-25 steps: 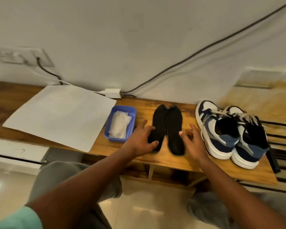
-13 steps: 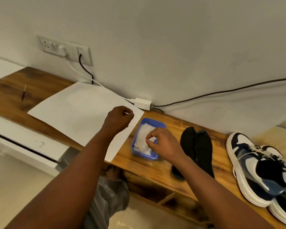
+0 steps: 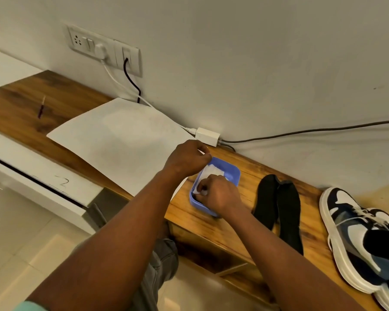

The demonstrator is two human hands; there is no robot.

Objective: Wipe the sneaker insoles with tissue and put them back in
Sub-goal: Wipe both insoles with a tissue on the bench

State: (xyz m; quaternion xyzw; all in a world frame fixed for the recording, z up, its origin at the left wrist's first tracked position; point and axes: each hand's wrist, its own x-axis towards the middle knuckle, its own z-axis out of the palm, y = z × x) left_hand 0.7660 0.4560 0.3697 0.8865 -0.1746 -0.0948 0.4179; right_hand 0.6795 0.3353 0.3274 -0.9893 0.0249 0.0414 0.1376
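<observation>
Pinching a tissue point(image 3: 213, 173) in the blue tray point(image 3: 233, 173) at frame centre, the right hand point(image 3: 218, 194) should peel one sheet slowly while the curled left hand point(image 3: 186, 158), apparently holding the rim, steadies it; black insoles point(image 3: 276, 207) wait just right.

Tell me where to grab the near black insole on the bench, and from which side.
Judging by its pose, take the near insole at the end nearest the bench's front edge, coming from above and the front. It lies flat, its left edge against the other insole, so the right edge and that end look freest; sneakers sit further right.
</observation>
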